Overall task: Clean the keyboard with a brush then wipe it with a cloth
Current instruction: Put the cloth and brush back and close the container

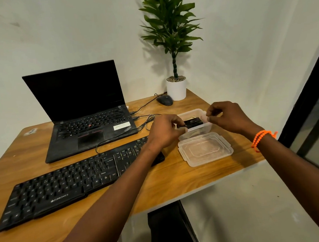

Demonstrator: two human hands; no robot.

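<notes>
Wooden table [177, 178] in a white-walled corner, filling the lower left and centre of the frame. Keyboard [68, 185] lying diagonally at lower left, black, keys uncovered, untouched by either hand. Open laptop [82, 115] behind it at centre left; mouse [164, 100] and potted plant [172, 44] at upper centre. Clear tub [201, 112] at centre right, its lid [206, 148] lying upturned on the table just in front of it. Left hand [165, 132] over the tub's left edge, fingers curled round the end of a dark object [192, 122] sitting in the tub; probably the brush, but too small to confirm. Right hand [230, 116] at the tub's right edge, fingers curled and apparently pinching the rim or something pale there; which one cannot be told. Cloth not identified; pale material inside the tub may be it. Judged stage: fetching tools, brushing not yet begun. Next move calls for lifting the dark object clear of the tub without dragging the tub along, then carrying it left to the keyboard and working between the key rows.
</notes>
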